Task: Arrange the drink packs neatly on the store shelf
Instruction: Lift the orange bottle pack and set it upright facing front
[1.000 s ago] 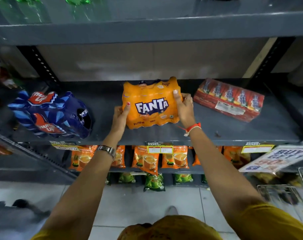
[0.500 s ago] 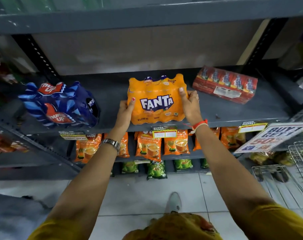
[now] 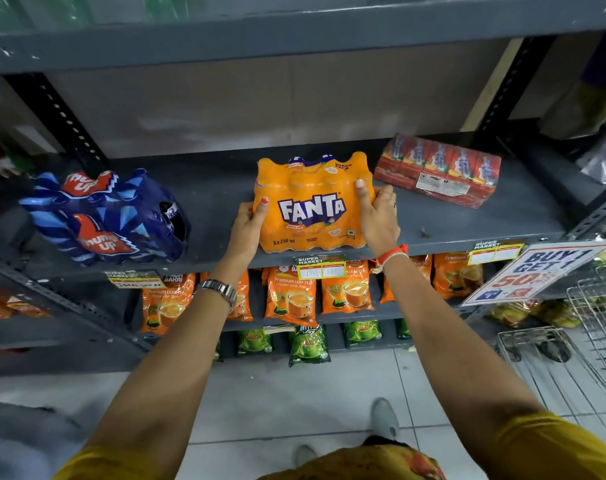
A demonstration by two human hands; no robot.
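An orange Fanta pack (image 3: 312,202) of small bottles stands at the front middle of the grey shelf (image 3: 468,223), its label facing me. My left hand (image 3: 248,226) grips its left side and my right hand (image 3: 377,216) grips its right side. A blue Thums Up pack (image 3: 100,218) lies tilted on the shelf's left part, apart from the Fanta pack. A red pack of juice cartons (image 3: 440,169) lies at an angle toward the back right.
Price tags (image 3: 320,268) hang on the shelf's front lip, and a "Buy 1 Get 1" sign (image 3: 533,268) sticks out at the right. Orange tea pouches (image 3: 289,294) and green pouches (image 3: 308,344) fill lower shelves. A wire basket rack (image 3: 571,348) stands at the lower right.
The Fanta pack has come down and forward to the shelf's front edge, both hands still on its sides. My view has shifted slightly.
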